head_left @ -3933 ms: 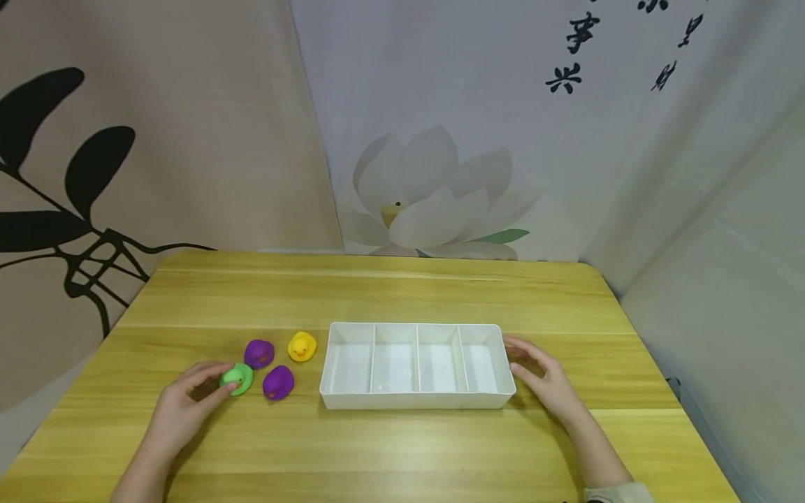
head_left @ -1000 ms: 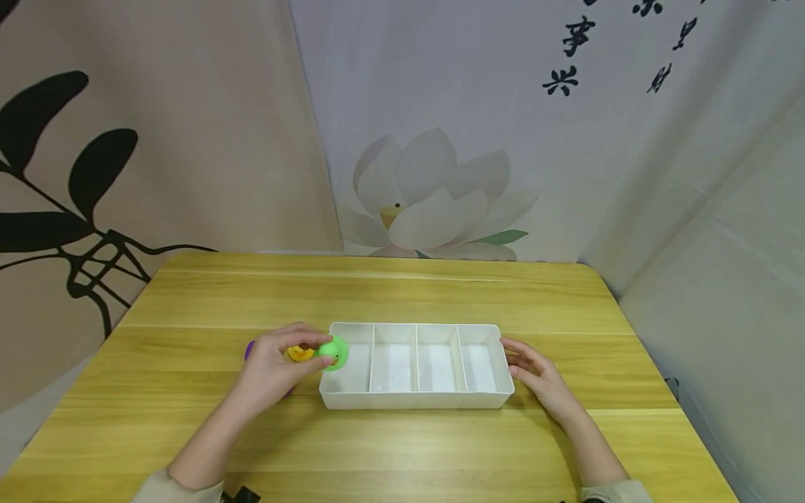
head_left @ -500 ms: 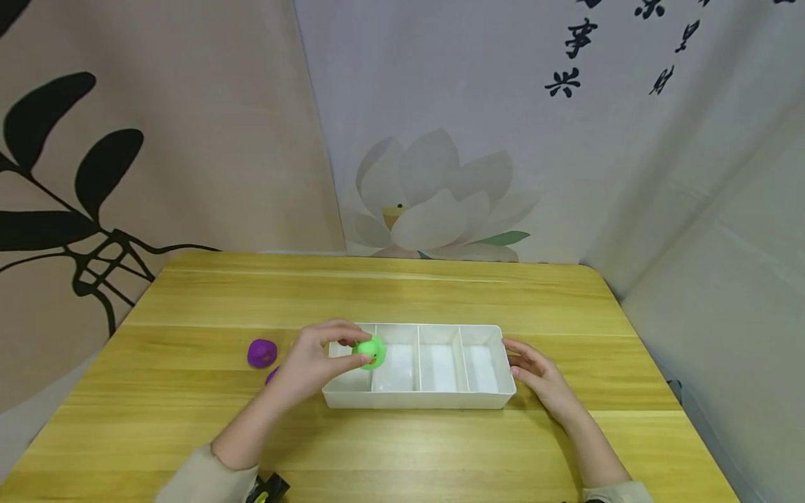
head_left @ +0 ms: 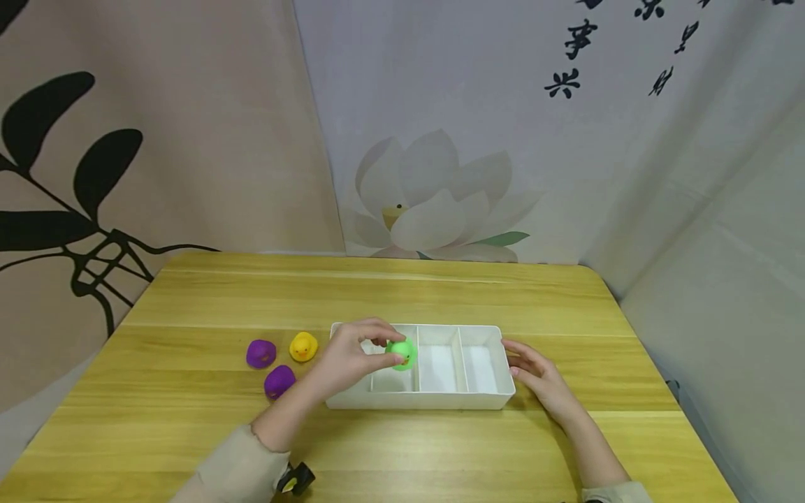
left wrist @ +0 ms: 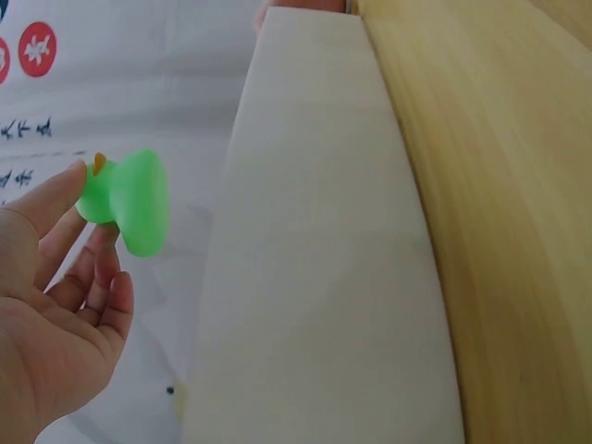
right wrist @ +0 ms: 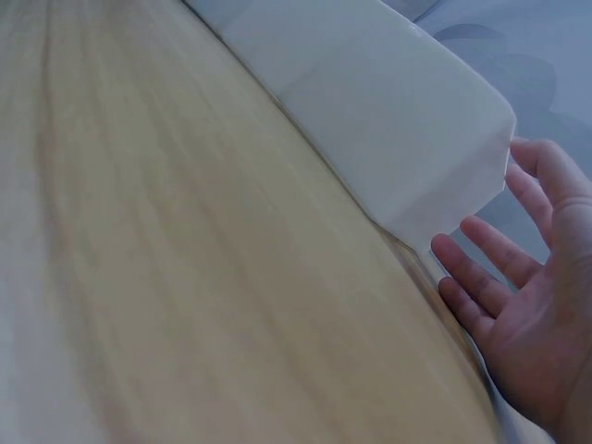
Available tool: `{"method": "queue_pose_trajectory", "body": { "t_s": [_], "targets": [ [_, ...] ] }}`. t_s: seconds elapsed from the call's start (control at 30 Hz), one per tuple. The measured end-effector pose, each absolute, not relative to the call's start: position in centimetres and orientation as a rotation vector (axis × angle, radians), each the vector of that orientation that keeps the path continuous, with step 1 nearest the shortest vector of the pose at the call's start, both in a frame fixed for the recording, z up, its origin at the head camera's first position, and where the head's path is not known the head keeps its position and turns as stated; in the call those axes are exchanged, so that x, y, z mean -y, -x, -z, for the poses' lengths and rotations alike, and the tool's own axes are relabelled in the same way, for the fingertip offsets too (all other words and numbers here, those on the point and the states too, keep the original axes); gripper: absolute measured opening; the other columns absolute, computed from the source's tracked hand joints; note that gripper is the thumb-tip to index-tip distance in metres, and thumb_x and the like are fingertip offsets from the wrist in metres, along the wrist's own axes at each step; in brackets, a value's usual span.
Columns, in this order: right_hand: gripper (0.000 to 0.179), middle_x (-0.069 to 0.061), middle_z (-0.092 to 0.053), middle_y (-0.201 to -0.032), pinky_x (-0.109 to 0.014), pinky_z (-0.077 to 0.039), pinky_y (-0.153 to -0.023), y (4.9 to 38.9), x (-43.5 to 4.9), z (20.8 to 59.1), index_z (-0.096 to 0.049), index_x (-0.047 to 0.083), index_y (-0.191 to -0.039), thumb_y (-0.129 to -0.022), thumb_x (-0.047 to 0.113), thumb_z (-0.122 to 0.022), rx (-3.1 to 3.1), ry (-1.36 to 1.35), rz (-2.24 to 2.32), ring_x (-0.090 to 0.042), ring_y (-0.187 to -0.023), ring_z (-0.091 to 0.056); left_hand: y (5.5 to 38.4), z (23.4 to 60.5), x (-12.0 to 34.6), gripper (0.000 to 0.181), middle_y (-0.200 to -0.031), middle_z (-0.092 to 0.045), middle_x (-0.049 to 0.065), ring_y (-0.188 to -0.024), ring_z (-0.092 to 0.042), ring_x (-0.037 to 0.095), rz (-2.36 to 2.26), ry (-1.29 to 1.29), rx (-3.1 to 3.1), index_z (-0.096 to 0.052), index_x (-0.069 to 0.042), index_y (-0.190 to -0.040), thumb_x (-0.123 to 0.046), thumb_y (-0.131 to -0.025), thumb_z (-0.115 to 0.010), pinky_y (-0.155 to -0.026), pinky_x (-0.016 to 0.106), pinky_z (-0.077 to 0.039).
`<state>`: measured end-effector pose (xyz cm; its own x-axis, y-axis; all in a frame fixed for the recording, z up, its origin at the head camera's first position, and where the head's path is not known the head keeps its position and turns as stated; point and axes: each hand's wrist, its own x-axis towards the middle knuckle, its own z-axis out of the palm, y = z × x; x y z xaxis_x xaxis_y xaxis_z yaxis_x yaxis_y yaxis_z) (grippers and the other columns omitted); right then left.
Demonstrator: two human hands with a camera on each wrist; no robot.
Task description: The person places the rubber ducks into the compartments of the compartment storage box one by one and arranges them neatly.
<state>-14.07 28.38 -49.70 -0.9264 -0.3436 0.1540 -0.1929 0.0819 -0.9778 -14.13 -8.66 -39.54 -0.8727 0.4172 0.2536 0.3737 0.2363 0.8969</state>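
My left hand pinches a green rubber duck between thumb and fingers, above the second compartment from the left of a white divided box. In the left wrist view the green duck hangs clear of the box wall, its orange beak toward the thumb. At the box's right end, my right hand rests with relaxed fingers against the outer wall. The right wrist view has the fingertips of that hand at the box's end corner.
Left of the box, a yellow rubber duck and two purple rubber ducks sit on the wooden table. Dividers split the box into several compartments. A printed curtain hangs behind the table.
My left hand picked up the green duck from beside the purple ones and carried it rightward over the box, past the first compartment. The right hand stayed at the box's end.
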Motion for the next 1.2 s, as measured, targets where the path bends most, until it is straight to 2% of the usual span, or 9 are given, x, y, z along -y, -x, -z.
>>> {"method": "queue_pose_trajectory", "body": {
  "t_s": [0.23, 0.5, 0.77, 0.93, 1.03, 1.2],
  "targets": [
    [0.046, -0.005, -0.052, -0.134, -0.028, -0.048, -0.088, 14.1, -28.4, 49.7, -0.041, -0.006, -0.139, -0.096, 0.002, -0.055, -2.209, 0.555, 1.985, -0.017, -0.114, -0.055, 14.8, 40.5, 6.5, 0.021, -0.092, -0.067, -0.009, -0.083, -0.057, 0.016, -1.753, -0.808, -2.391, -0.076, -0.012, -0.096, -0.012, -0.076, -0.082, -0.077, 0.047, -0.050],
    [0.046, 0.000, -0.052, -0.134, -0.028, -0.048, -0.089, 14.0, -28.3, 49.7, -0.041, -0.005, -0.139, -0.096, 0.003, -0.055, -2.210, 0.552, 1.974, -0.016, -0.115, -0.055, 15.0, 40.8, 4.4, 0.022, -0.090, -0.067, -0.010, -0.081, -0.056, 0.016, -1.791, -0.849, -2.314, -0.076, -0.011, -0.096, -0.010, -0.076, -0.082, -0.076, 0.049, -0.049],
    [0.046, 0.004, -0.053, -0.133, -0.028, -0.048, -0.088, 14.1, -28.4, 49.6, -0.041, -0.004, -0.139, -0.096, 0.003, -0.055, -2.211, 0.558, 1.976, -0.016, -0.115, -0.055, 15.4, 40.7, 2.2, 0.022, -0.093, -0.067, -0.007, -0.083, -0.055, 0.025, -1.782, -0.866, -2.291, -0.076, -0.012, -0.098, -0.011, -0.076, -0.082, -0.072, 0.037, -0.047],
    [0.046, 0.003, -0.052, -0.133, -0.027, -0.047, -0.089, 14.1, -28.5, 49.7, -0.041, -0.004, -0.140, -0.096, 0.005, -0.055, -2.224, 0.534, 1.957, -0.017, -0.116, -0.054, 15.6, 40.6, 1.0, 0.023, -0.093, -0.067, -0.007, -0.081, -0.055, 0.024, -1.737, -0.880, -2.304, -0.076, -0.013, -0.098, -0.014, -0.076, -0.082, -0.070, 0.033, -0.046],
    [0.046, 0.000, -0.052, -0.134, -0.026, -0.046, -0.090, 14.1, -28.5, 49.8, -0.041, -0.003, -0.140, -0.097, 0.006, -0.055, -2.235, 0.512, 1.941, -0.016, -0.117, -0.054, 15.9, 40.6, 0.4, 0.023, -0.092, -0.066, -0.009, -0.079, -0.054, 0.020, -1.712, -0.904, -2.310, -0.076, -0.013, -0.099, -0.015, -0.077, -0.082, -0.067, 0.029, -0.045],
    [0.046, -0.015, -0.048, -0.138, -0.026, -0.046, -0.090, 14.1, -28.5, 49.7, -0.041, -0.002, -0.140, -0.097, 0.006, -0.054, -2.254, 0.495, 1.919, -0.015, -0.116, -0.054, 16.4, 40.6, -0.6, 0.024, -0.089, -0.066, -0.011, -0.075, -0.051, 0.014, -1.672, -0.890, -2.315, -0.076, -0.013, -0.099, -0.015, -0.076, -0.082, -0.062, 0.024, -0.042]
  ]
}}
